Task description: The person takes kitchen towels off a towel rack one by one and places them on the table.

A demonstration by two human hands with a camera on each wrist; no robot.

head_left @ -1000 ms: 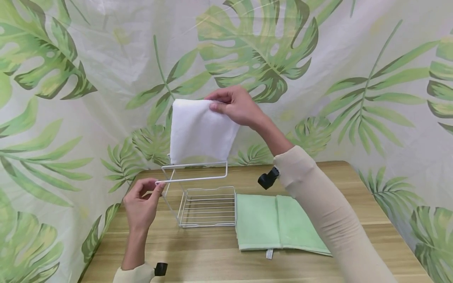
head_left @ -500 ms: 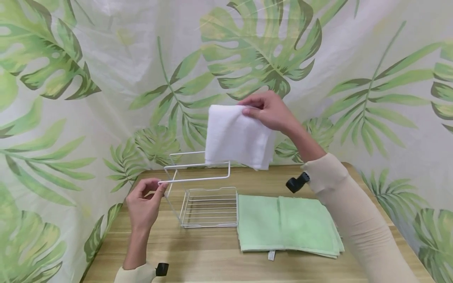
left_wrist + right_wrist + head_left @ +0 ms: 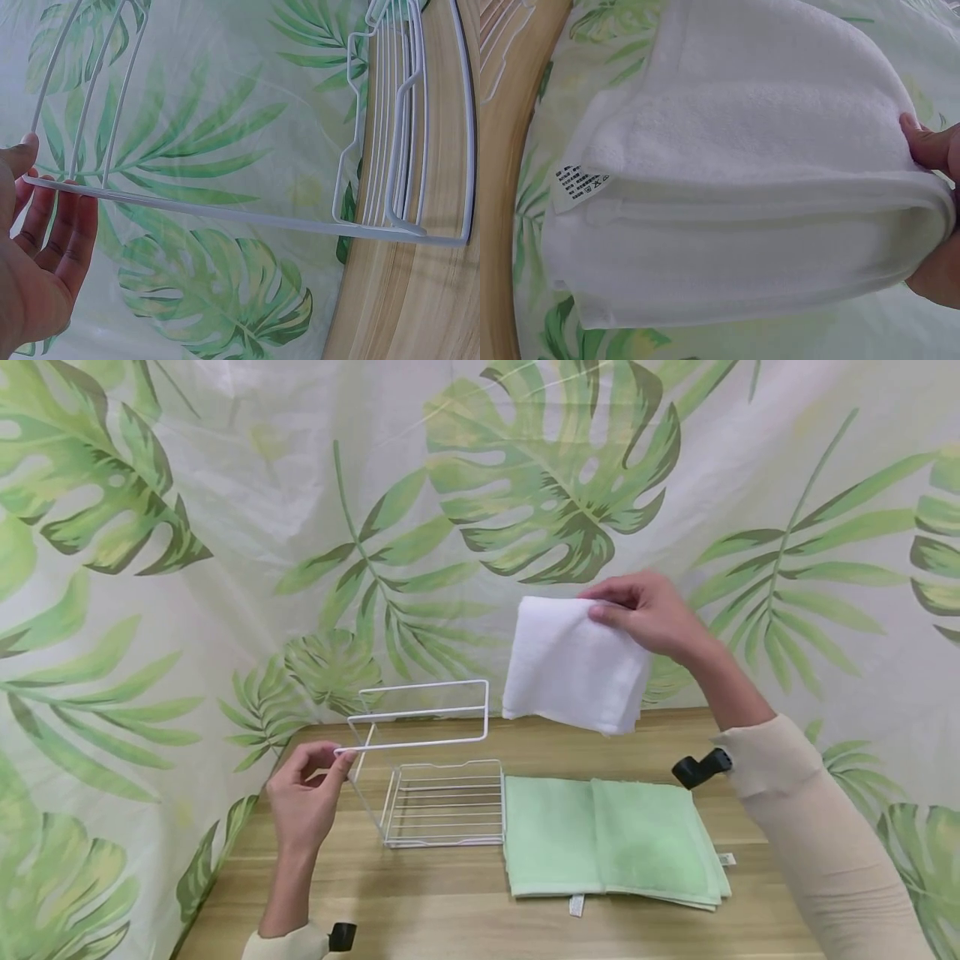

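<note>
A folded white towel point(image 3: 573, 664) hangs in the air from my right hand point(image 3: 648, 614), which pinches its top edge between thumb and fingers. In the right wrist view the towel point(image 3: 757, 142) droops in a fold, and a printed label point(image 3: 581, 186) sticks out at its far end. My left hand point(image 3: 309, 789) pinches the upper left corner of a white wire rack point(image 3: 420, 745). Thumb and fingertips close on that corner in the left wrist view, where the rack's side bar point(image 3: 225, 214) runs down to its slatted base. The towel is apart from the rack, up and to its right.
Folded light green towels point(image 3: 600, 835) lie on the wooden table point(image 3: 420, 910), close against the right side of the rack's base. Small white tags poke out from their edges. A leaf-print cloth point(image 3: 247, 552) hangs behind the table.
My right hand has carried the white towel rightward and slightly down, away from above the rack's upper bars, which now show fully. My left hand keeps its hold on the rack's corner.
</note>
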